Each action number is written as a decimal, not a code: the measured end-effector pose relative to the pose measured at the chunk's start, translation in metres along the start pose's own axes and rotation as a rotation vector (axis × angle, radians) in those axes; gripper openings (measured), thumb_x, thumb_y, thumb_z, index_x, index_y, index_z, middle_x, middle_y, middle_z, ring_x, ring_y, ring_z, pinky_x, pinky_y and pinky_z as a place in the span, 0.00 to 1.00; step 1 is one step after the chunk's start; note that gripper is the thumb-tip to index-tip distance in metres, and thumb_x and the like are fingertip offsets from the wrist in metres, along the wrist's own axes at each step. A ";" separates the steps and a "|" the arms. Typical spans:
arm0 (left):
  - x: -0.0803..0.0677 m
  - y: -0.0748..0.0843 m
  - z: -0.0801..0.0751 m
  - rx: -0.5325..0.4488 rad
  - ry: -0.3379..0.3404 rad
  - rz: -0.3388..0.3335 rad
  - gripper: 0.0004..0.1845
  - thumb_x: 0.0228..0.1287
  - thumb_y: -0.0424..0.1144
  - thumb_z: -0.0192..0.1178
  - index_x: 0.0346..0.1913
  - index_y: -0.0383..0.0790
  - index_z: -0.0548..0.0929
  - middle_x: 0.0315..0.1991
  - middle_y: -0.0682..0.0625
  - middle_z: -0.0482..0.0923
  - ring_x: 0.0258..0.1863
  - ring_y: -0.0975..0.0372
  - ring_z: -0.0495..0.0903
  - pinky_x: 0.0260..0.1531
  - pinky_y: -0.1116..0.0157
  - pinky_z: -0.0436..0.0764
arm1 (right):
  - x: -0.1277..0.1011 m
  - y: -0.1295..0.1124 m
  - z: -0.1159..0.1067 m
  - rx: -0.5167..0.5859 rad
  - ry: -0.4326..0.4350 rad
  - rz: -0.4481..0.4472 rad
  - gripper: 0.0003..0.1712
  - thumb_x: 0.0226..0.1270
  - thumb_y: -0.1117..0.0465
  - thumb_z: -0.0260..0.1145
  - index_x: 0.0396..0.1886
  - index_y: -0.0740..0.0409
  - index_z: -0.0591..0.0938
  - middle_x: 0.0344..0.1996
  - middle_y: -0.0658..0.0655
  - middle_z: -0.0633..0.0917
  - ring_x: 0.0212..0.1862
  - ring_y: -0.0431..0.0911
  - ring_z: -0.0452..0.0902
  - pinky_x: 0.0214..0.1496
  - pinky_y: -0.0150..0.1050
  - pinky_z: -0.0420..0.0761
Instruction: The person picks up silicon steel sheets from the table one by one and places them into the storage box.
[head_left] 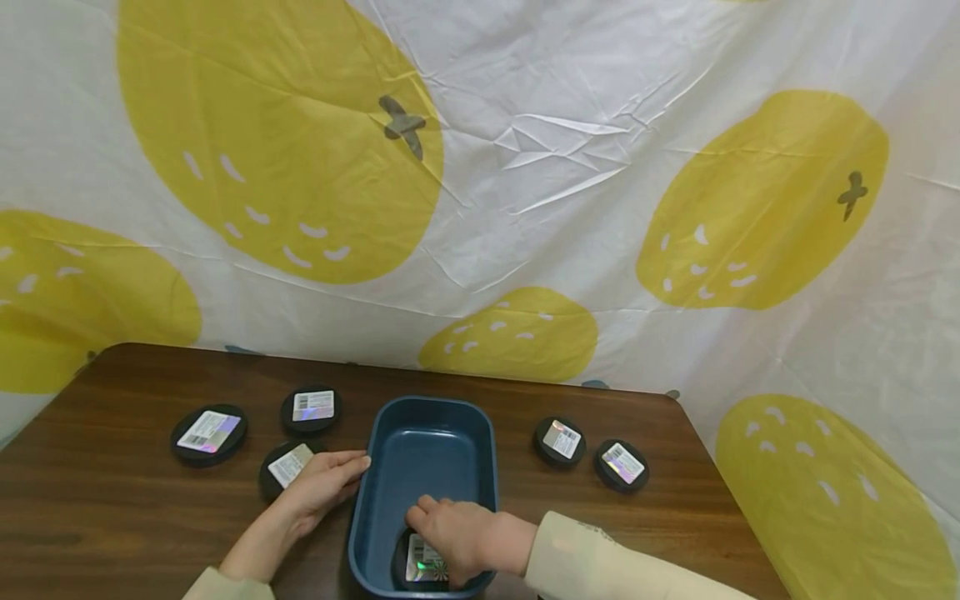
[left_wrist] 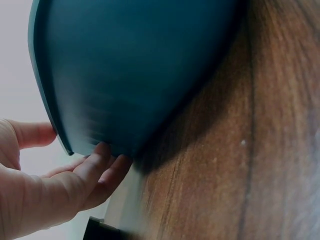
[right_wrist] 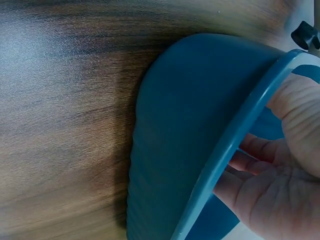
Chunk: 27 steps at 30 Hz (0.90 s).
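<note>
Nearest the camera, a black puck with a shiny label lies at the near end of the blue tub, under the right hand, whose fingers curl down over it; whether they truly pinch it cannot be told from the head view.

Going from the left: 3 more pucks sit on the wooden surface, 1 at the far left, 1 behind and 1 partly hidden by the left hand. That hand holds the tub's left rim, thumb over the edge and fingers against the outer wall. Right of the tub lie 2 further pucks, just beside each other.

The pucks look small, rigid and probably light (flat discs with smooth sides), so a pinch across the edges from above would likely suit them best; the glossy label may be slippery. The tub appears stiff plastic, likely to slide on the smooth wood unless steadied at the rim.
</note>
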<state>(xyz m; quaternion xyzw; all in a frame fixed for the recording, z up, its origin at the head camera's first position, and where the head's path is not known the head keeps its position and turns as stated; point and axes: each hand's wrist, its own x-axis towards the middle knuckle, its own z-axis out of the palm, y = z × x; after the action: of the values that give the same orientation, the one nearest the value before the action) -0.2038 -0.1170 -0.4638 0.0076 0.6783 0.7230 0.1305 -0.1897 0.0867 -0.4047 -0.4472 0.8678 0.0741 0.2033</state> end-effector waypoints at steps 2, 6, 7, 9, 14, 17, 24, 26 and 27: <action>0.001 -0.001 0.000 -0.003 -0.001 -0.002 0.25 0.71 0.32 0.43 0.59 0.10 0.59 0.60 0.23 0.63 0.61 0.44 0.65 0.60 0.50 0.67 | 0.000 0.000 0.001 0.002 0.004 0.008 0.38 0.36 0.65 0.80 0.48 0.51 0.70 0.41 0.46 0.72 0.39 0.37 0.71 0.35 0.27 0.75; 0.003 -0.007 -0.004 -0.029 -0.031 0.025 0.27 0.70 0.35 0.47 0.59 0.10 0.60 0.59 0.24 0.65 0.60 0.46 0.67 0.60 0.51 0.68 | 0.000 -0.001 0.002 0.001 0.015 0.017 0.38 0.35 0.66 0.80 0.48 0.51 0.70 0.40 0.46 0.72 0.39 0.37 0.71 0.36 0.27 0.75; 0.004 -0.009 -0.006 -0.039 -0.039 0.036 0.29 0.69 0.37 0.49 0.59 0.11 0.60 0.58 0.25 0.66 0.59 0.47 0.68 0.59 0.51 0.68 | 0.000 -0.001 0.003 0.003 0.018 0.017 0.38 0.35 0.67 0.80 0.48 0.51 0.70 0.40 0.46 0.72 0.39 0.37 0.71 0.36 0.27 0.75; 0.008 -0.015 -0.011 -0.067 -0.077 0.070 0.30 0.68 0.39 0.52 0.58 0.11 0.62 0.56 0.27 0.70 0.56 0.51 0.72 0.58 0.54 0.71 | 0.000 -0.001 0.003 0.009 0.019 0.018 0.38 0.35 0.67 0.80 0.47 0.51 0.69 0.40 0.46 0.72 0.39 0.38 0.71 0.36 0.27 0.75; 0.008 -0.016 -0.013 -0.060 -0.078 0.071 0.31 0.67 0.40 0.53 0.58 0.11 0.62 0.55 0.29 0.72 0.53 0.55 0.74 0.58 0.54 0.71 | -0.001 0.000 0.004 0.024 0.014 0.025 0.39 0.36 0.68 0.80 0.49 0.50 0.69 0.41 0.46 0.72 0.39 0.37 0.70 0.35 0.27 0.74; 0.004 -0.008 -0.006 -0.027 -0.035 0.026 0.28 0.69 0.37 0.49 0.59 0.11 0.61 0.57 0.26 0.69 0.56 0.52 0.71 0.59 0.51 0.69 | -0.002 0.000 0.003 0.028 0.011 0.034 0.40 0.36 0.67 0.80 0.49 0.50 0.69 0.42 0.46 0.72 0.39 0.37 0.70 0.35 0.26 0.74; 0.002 -0.001 -0.002 0.011 -0.015 0.007 0.24 0.72 0.32 0.43 0.58 0.10 0.60 0.57 0.24 0.67 0.56 0.49 0.70 0.59 0.50 0.68 | -0.007 0.002 -0.001 0.014 0.034 0.046 0.41 0.37 0.60 0.81 0.52 0.51 0.69 0.43 0.46 0.73 0.43 0.37 0.73 0.40 0.27 0.76; 0.001 0.000 -0.001 0.008 -0.010 0.006 0.24 0.71 0.32 0.43 0.58 0.10 0.60 0.57 0.24 0.67 0.56 0.49 0.71 0.59 0.50 0.68 | -0.009 0.003 -0.002 -0.001 0.062 0.041 0.41 0.37 0.56 0.82 0.52 0.51 0.70 0.43 0.46 0.74 0.43 0.37 0.73 0.40 0.27 0.76; 0.001 0.000 -0.001 0.010 -0.012 0.009 0.24 0.71 0.32 0.43 0.58 0.10 0.60 0.57 0.24 0.67 0.56 0.49 0.71 0.59 0.50 0.68 | -0.010 0.004 -0.003 -0.010 0.078 0.034 0.41 0.37 0.55 0.81 0.52 0.51 0.70 0.43 0.46 0.74 0.43 0.37 0.73 0.41 0.26 0.76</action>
<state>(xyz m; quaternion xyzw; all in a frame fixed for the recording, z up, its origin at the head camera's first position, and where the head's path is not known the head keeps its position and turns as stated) -0.2045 -0.1180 -0.4641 0.0158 0.6811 0.7201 0.1314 -0.1884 0.0957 -0.3984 -0.4362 0.8821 0.0645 0.1656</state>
